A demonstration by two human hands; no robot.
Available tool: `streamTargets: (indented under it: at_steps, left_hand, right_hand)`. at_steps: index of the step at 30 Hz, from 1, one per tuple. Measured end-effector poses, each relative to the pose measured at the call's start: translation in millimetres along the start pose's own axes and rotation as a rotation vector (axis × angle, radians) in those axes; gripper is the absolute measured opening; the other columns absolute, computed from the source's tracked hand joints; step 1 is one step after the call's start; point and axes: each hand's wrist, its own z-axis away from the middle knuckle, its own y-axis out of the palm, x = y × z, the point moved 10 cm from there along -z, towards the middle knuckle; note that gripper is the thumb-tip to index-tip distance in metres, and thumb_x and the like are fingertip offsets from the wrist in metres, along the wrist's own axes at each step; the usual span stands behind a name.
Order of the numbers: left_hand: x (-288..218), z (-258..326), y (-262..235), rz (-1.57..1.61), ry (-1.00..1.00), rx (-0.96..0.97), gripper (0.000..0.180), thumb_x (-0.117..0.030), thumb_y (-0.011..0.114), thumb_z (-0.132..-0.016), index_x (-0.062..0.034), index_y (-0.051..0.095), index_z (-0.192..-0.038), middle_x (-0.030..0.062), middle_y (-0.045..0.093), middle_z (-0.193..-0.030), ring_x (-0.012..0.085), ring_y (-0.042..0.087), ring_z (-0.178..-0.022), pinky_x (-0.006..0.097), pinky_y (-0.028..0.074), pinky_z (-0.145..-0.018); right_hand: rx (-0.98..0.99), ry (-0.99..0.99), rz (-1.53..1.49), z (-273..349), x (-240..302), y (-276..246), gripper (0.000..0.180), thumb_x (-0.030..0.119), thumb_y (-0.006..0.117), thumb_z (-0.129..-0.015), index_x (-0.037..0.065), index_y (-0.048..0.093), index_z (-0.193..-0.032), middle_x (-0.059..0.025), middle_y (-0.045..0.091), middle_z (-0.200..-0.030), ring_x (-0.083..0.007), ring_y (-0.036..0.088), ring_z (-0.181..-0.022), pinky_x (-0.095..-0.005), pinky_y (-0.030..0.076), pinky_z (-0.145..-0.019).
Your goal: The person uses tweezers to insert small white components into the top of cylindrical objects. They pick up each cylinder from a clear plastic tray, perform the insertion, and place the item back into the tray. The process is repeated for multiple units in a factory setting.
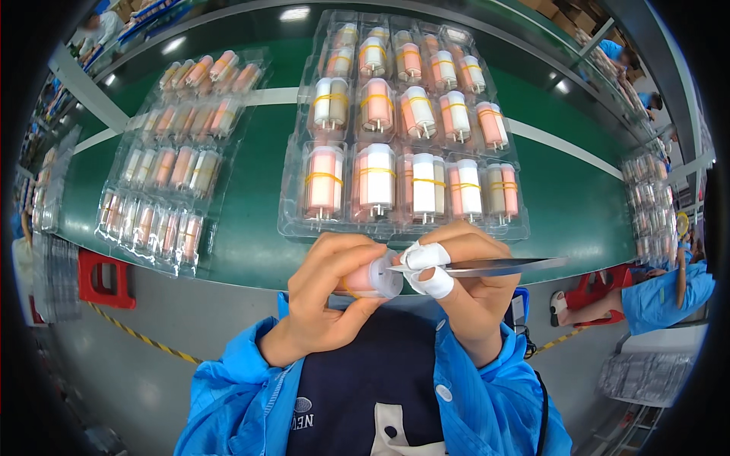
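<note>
In front of my chest, my left hand (331,285) is wrapped round a pink cylinder bundle (356,281) with a translucent round end cap (386,275) and a yellow band. The capped end points to the right. My right hand (471,281), with white wraps on thumb and finger, pinches a pair of metal tweezers (502,267). Their tip meets the cap or sits just before it; which one I cannot tell. Just beyond my hands, a clear plastic tray (285,220) holds rows of similar pink, white and grey bundles (375,181), with yellow bands and metal prongs.
Another clear tray (182,258) of bundles lies to the left on the green table (255,178). More filled trays (650,205) stand at the far right. Red stools (106,280) are on the floor, and a person in blue (658,300) sits at the right.
</note>
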Motion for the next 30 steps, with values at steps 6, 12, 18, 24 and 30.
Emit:
streamTargets:
  at_steps: [6,12,18,24,30]
  left_hand:
    - [0.9,0.9,0.0,-0.025,-0.014,-0.007,0.047,0.001,0.075,-0.064,0.0049,0.060,-0.108,0.0183,0.061,-0.100,0.0273,0.059,-0.083,0.033,0.047,-0.072]
    - [-1.5,-1.2,1.7,-0.064,0.019,0.020,0.047,0.001,0.075,-0.064,0.0040,0.060,-0.108,0.0180,0.061,-0.099,0.0282,0.059,-0.082,0.033,0.047,-0.071]
    - [-8.4,-5.7,3.9,-0.115,0.055,0.046,0.047,0.001,0.074,-0.063,0.0037,0.061,-0.108,0.0174,0.061,-0.098,0.0288,0.059,-0.082,0.034,0.047,-0.070]
    - [-13.2,-3.9,7.6,-0.165,0.089,0.069,0.044,0.001,0.073,-0.063,0.0037,0.062,-0.106,0.0163,0.061,-0.097,0.0292,0.059,-0.081,0.035,0.047,-0.070]
    - [-31.9,-15.6,11.4,-0.235,0.123,0.154,0.042,-0.004,0.073,-0.063,0.0038,0.063,-0.103,0.0172,0.062,-0.095,0.0298,0.060,-0.082,0.036,0.048,-0.071]
  right_hand:
    - [0.036,-0.011,0.056,-1.8,1.7,3.1,0.015,-0.001,0.067,-0.078,-0.002,0.067,-0.093,-0.0139,0.066,-0.085,-0.0182,0.065,-0.075,-0.0262,0.050,-0.064]
    - [0.040,0.018,0.033,-2.1,-0.1,2.3,0.015,-0.002,0.067,-0.077,-0.003,0.067,-0.092,-0.0137,0.066,-0.084,-0.0175,0.065,-0.075,-0.0260,0.051,-0.064]
    - [0.031,0.017,0.007,-2.7,-0.8,0.5,0.014,-0.002,0.067,-0.077,-0.003,0.067,-0.091,-0.0137,0.066,-0.084,-0.0173,0.065,-0.075,-0.0260,0.050,-0.064]
    - [0.089,0.061,-0.002,-3.6,0.8,3.2,0.013,-0.002,0.067,-0.077,-0.003,0.067,-0.090,-0.0132,0.066,-0.083,-0.0175,0.065,-0.074,-0.0255,0.050,-0.064]
    - [0.039,0.089,-0.108,-2.1,3.6,-16.7,0.014,-0.003,0.068,-0.076,-0.004,0.066,-0.090,-0.0138,0.066,-0.083,-0.0178,0.065,-0.074,-0.0267,0.051,-0.064]
